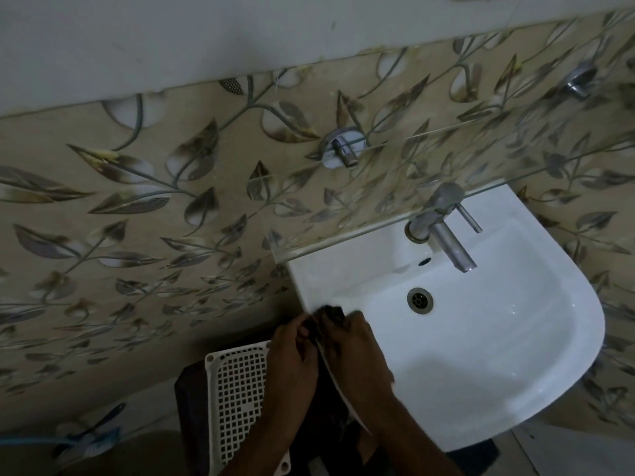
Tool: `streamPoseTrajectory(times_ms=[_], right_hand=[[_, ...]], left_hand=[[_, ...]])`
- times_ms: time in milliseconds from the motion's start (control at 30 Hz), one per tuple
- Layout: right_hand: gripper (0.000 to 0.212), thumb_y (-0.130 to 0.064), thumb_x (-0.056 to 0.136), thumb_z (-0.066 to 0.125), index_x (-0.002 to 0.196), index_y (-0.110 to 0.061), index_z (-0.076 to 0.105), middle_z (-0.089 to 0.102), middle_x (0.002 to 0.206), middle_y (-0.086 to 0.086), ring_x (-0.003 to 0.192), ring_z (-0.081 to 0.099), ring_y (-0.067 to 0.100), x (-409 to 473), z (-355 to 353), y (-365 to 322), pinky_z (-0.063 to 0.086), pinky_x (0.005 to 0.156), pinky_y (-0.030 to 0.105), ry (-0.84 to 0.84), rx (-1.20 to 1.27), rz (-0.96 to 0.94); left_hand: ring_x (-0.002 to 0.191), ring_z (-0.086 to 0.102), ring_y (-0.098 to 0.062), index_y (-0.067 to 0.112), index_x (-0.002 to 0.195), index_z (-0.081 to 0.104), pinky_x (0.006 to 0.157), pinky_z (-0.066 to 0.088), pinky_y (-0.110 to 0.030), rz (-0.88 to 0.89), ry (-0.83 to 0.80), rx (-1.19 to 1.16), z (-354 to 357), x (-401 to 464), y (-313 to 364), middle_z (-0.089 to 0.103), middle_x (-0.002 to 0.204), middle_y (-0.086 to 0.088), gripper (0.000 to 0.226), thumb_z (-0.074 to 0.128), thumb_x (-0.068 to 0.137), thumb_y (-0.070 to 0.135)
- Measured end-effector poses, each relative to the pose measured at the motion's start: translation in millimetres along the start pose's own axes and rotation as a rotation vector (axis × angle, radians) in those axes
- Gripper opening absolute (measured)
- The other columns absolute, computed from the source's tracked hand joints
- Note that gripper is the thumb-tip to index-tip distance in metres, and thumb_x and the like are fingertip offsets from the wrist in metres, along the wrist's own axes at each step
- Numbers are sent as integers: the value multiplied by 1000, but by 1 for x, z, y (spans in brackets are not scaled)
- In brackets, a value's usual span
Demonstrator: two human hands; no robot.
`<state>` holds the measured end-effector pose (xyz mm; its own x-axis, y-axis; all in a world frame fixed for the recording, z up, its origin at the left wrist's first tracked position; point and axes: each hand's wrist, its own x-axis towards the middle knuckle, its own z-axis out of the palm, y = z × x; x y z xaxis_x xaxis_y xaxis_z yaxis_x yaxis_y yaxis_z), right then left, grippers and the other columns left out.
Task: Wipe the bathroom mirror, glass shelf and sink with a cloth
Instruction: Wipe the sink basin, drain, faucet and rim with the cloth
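A white ceramic sink (536, 338) hangs on the tiled wall at the right, with a metal tap (446, 231) and a drain (420, 299). Above it runs a clear glass shelf (343, 231) on chrome brackets (343, 149). A dark cloth (328, 317) is bunched at the sink's left front rim. My left hand (292, 355) and my right hand (357, 355) both grip the cloth against that rim, the right one lying over the rim's edge. The mirror is out of view.
A white plastic lattice basket (237, 400) stands on the floor under my left hand, beside something dark. A blue brush (92, 438) lies at the lower left. Leaf-patterned tiles (137, 235) cover the wall. A second chrome bracket (580, 79) sits at the upper right.
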<state>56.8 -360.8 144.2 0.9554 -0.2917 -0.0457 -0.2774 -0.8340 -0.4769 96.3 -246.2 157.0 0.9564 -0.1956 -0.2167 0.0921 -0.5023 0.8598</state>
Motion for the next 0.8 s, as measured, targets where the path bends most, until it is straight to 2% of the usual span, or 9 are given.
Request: streamPoseTrajectory(times_ms=[100,200,267,367,500,600,667,733,800], right_hand=[[33,-17,95,52,127,-23,57,49,115,10,100,50,29,56,1,-18,49,79,43,62,3,-33],[23,-8,88,59,111,-9,64,52,105,15,92,53,37,101,-1,-16,47,67,41,142,-98,56],[28,-5,82,62,109,-10,66,52,103,14,88,52,36,112,-2,-9,41,62,37,158,-198,119],[38,1,79,57,117,-5,61,52,106,19,87,51,37,110,-5,0,37,60,37,214,-214,218],[21,-7,92,50,110,-2,59,50,113,16,100,50,36,108,-1,-31,46,68,41,128,-23,260],[11,-14,95,52,101,-4,56,51,106,10,95,53,28,97,10,-58,49,70,39,92,136,183],[8,-17,94,57,95,-9,56,50,99,3,89,52,22,91,19,-58,49,65,37,89,159,168],[9,-24,94,56,93,-15,53,46,92,-5,84,51,15,84,20,-56,45,63,32,56,193,184],[11,-26,96,54,98,-15,55,42,92,-7,84,48,11,70,18,-58,46,64,31,-2,148,129]], left_hand=[[100,56,0,23,115,61,87,38,-4,39,28,-9,-5,18,6,60,107,13,27,50,94,8],[89,56,-7,16,106,62,79,45,-16,60,75,38,-10,36,10,60,98,4,20,48,92,10],[84,53,0,17,101,62,72,41,-9,47,103,51,-14,43,10,58,95,5,16,48,92,12],[86,50,5,20,111,61,70,37,-2,45,135,51,-18,44,9,55,99,9,23,51,93,10],[88,52,3,17,121,60,79,40,-5,-3,140,36,-18,42,-1,57,106,6,34,51,91,4],[112,52,-5,17,131,55,94,33,-9,-31,160,4,-20,37,-9,55,122,10,39,50,93,8],[109,54,-10,17,128,57,90,33,-8,-38,192,-9,-26,32,-13,54,113,12,37,52,93,7],[103,58,-13,18,125,60,89,40,-15,-42,202,-20,-33,27,-18,57,108,12,37,51,91,4],[94,61,-8,21,124,61,88,47,-17,-60,193,-22,-40,22,-25,63,106,8,37,50,92,4]])
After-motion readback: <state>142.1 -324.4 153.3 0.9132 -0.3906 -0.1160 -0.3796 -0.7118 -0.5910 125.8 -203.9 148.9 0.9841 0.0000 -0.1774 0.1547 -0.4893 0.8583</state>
